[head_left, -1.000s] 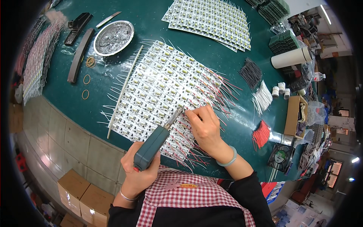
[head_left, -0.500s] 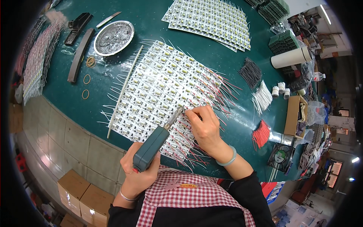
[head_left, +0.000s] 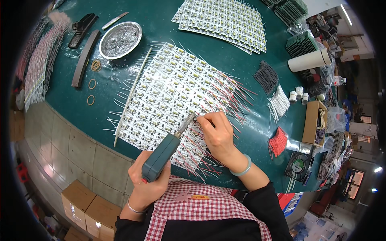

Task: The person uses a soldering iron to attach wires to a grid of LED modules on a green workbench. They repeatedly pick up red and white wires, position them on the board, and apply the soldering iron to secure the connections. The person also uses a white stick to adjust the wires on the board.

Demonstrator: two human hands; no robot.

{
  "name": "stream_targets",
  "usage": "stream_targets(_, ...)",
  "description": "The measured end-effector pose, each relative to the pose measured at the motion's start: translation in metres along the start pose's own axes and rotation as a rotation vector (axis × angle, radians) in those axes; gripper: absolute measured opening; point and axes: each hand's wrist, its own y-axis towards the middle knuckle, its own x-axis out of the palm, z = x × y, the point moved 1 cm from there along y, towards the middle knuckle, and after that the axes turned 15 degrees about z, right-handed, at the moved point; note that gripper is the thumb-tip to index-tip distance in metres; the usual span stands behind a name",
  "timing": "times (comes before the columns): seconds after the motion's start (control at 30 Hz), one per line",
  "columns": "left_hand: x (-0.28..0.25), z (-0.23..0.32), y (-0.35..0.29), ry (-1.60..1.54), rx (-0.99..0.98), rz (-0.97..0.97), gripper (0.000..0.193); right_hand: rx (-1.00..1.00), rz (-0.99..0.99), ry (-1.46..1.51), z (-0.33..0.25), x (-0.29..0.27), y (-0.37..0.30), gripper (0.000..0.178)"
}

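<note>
Fingers first: L hand [head_left: 148, 190] is wrapped round the rear of a dk green tool [head_left: 161, 158]; R hand [head_left: 219, 132] has thumb + index pinched tog. right by the tool's tip, the rest curled in. What's betw. them, if anything, is too small to tell.

Board sheet [head_left: 161, 86] lies flat under both hands: white, w/ slanted rows of small yellow blocks, thin pale wires fringing its L edge, red ones its R. Beyond it, a stack of like sheets [head_left: 223, 24], edges fanned. Tool body is smooth + blocky, its tip end slim, silvery. Off to R, loose heaps of straight cut wires: black [head_left: 265, 77], white [head_left: 278, 104], red [head_left: 278, 143]. Rubber bands [head_left: 92, 84] at L, thin tan rings.

Containers: open cardboard box [head_left: 311, 122] w/ a pale bundle in it; round metal bowl [head_left: 138, 43] w/ crumpled silvery scraps.

Table [head_left: 235, 64] is glossy dk green. Floor [head_left: 82, 146] is pale tile, w/ brown cartons [head_left: 96, 209] stacked lower L.
</note>
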Motion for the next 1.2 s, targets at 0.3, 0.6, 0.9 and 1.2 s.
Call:
stream_targets(0.3,-0.0078,0.0029,0.0024,0.091,-0.094,-0.141,0.021,-0.004,-0.01,-0.001,0.0003,-0.0011,-0.0007,0.033)
stream_targets(0.6,-0.0001,0.0063,0.0027,0.05,0.119,0.018,0.016,-0.015,-0.004,-0.01,0.0001,-0.0003,-0.0017,0.033)
stream_targets(0.9,-0.0002,0.0028,0.0003,0.012,-0.003,-0.015,0.013,-0.016,0.0,-0.008,0.0,-0.0003,-0.0013,0.032)
stream_targets(1.2,0.0002,-0.0001,-0.0037,0.018,-0.038,-0.007,0.013,-0.016,-0.002,-0.017,-0.0009,0.0003,-0.0017,0.032)
